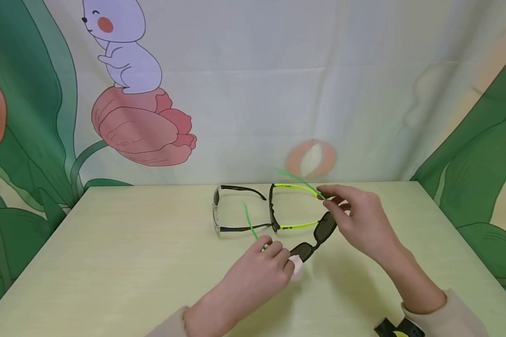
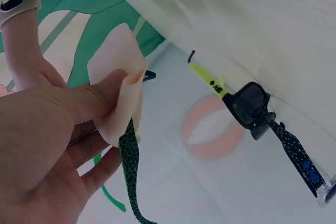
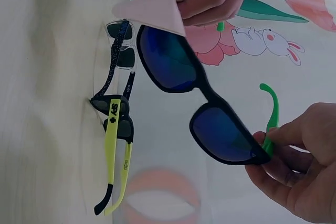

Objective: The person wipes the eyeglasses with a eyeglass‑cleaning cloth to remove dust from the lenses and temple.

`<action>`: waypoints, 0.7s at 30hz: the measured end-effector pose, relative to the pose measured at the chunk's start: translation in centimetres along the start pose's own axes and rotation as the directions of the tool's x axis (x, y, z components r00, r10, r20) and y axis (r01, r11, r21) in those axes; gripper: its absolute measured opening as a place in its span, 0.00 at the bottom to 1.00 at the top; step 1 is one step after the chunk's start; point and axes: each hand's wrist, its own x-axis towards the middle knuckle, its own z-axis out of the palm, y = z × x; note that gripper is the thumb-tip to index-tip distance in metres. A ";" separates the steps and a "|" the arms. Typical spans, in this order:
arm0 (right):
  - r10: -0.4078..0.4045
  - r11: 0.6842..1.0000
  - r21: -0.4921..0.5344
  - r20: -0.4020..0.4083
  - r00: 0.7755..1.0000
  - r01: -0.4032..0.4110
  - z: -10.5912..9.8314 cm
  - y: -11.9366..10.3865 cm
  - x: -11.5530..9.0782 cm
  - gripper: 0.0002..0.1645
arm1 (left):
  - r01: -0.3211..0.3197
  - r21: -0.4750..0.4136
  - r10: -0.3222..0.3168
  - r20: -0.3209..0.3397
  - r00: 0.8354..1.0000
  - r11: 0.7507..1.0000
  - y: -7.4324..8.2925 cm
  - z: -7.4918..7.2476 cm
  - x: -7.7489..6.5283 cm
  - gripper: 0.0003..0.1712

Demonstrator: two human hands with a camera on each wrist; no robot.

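Note:
Dark-framed sunglasses (image 3: 223, 135) with blue mirrored lenses and green temples are held up between both hands, above the table. My right hand (image 1: 364, 224) pinches them at one end, where a green temple (image 3: 273, 109) meets the frame. At the other end my left hand (image 1: 259, 267) pinches a folded pale pink cloth (image 2: 118, 59) over the frame's corner. In the right wrist view, the cloth covers the outer edge of one lens. A black temple tip with a green cracked pattern (image 2: 130, 153) hangs below the cloth in the left wrist view.
On the table (image 1: 109, 262) behind the hands stand two more pairs: sunglasses with yellow temples (image 1: 297, 227) and clear-framed sunglasses with dark speckled temples (image 1: 216, 210). Their temples nearly meet. A printed cloth backdrop (image 1: 244, 103) hangs along the table's far edge.

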 end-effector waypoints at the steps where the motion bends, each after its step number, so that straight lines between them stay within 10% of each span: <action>1: 0.005 1.000 0.000 -0.010 1.000 -0.005 0.0 0.1 0.0 0.18 | -0.014 -0.005 0.014 -0.019 1.000 1.000 0.1 0.0 0.0 0.10; 21: 0.253 0.927 0.280 0.022 0.967 -0.249 0.8 1.3 -0.7 0.22 | -0.009 -0.090 0.003 -0.068 0.998 0.996 0.9 0.1 -0.2 0.04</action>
